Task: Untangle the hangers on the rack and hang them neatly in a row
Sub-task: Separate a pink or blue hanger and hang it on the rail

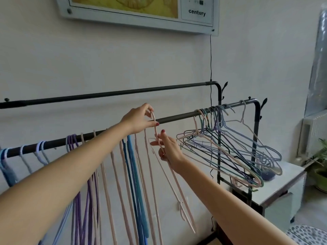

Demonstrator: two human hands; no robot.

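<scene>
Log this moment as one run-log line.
left hand: pinches pink hanger hook | right hand: holds its neck | rail: hook not yet on | tangle: right end

Black rack rail (177, 118), hangers in a row (123, 174), tangled hanger bunch (230, 152)

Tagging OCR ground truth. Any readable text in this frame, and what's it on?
"century": on the white side panel of the wall poster.
Small marks above that word: too blurred to read.
No text shows on the hangers or the rack.
</scene>
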